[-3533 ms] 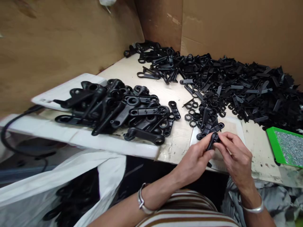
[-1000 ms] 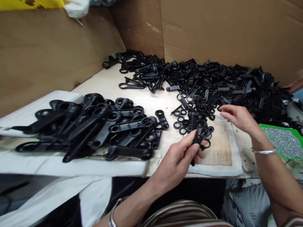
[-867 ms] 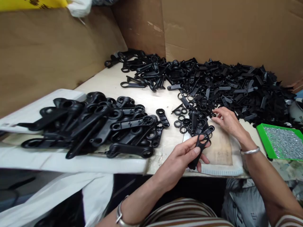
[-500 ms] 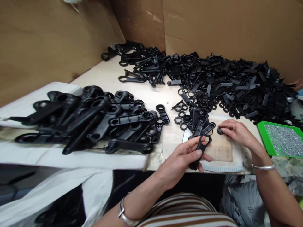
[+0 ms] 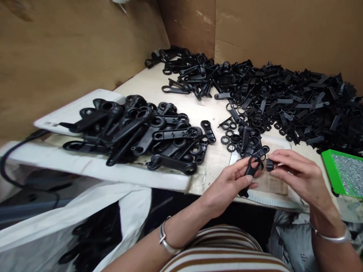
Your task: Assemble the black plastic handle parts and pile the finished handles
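My left hand (image 5: 231,181) is closed around a black plastic arm (image 5: 250,173) with a round opening at its upper end. In my right hand (image 5: 302,172) a small black toothed ring (image 5: 269,164) is pinched between thumb and fingers. The ring is just right of the arm's opening, with a small gap between them. Both hands are above a white tray (image 5: 283,204) at the table's front edge. Behind them lie several black arms (image 5: 249,139) in a small heap, with loose black rings (image 5: 225,139) to their left.
A big heap of black plastic parts (image 5: 295,94) runs along the back cardboard wall (image 5: 283,34). Larger black arms (image 5: 136,128) are piled at left on white foam (image 5: 127,172). A green tray (image 5: 331,173) of small metal pieces stands at right. Below hangs a white bag (image 5: 133,204).
My right hand has lifted the toothed ring off the tray area and turned it upright, closer to the arm in my left hand. The view has swung left.
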A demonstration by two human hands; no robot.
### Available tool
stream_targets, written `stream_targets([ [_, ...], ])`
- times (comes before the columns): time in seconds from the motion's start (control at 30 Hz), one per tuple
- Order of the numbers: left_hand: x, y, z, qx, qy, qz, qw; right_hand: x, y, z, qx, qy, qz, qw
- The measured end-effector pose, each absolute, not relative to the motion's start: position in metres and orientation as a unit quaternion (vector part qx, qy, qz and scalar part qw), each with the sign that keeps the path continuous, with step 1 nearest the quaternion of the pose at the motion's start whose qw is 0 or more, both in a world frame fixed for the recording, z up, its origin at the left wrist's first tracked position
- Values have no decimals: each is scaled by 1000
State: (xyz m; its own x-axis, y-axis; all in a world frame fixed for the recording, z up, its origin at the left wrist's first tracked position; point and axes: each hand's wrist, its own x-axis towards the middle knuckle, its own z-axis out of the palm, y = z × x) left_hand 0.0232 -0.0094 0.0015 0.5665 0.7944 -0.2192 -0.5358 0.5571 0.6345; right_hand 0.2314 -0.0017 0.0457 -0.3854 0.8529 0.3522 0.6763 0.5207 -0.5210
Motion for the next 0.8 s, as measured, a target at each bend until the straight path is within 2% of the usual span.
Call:
stream_targets([
  [0.1,25,-9,6,299,237,390,838,209,-12,40,-441,-821,136,337],
  [0.3,22,-10,6,406,250,387,789,198,-9,25,-435,-825,74,354],
  [0.47,14,-13,1,565,314,368,668,193,-15,18,-439,-831,63,336],
  [0.63,6,-16,14,688,366,319,540,191,-25,22,-464,-810,100,345],
  [0.8,-2,-19,20,723,391,322,470,194,-26,30,-465,-787,214,344],
])
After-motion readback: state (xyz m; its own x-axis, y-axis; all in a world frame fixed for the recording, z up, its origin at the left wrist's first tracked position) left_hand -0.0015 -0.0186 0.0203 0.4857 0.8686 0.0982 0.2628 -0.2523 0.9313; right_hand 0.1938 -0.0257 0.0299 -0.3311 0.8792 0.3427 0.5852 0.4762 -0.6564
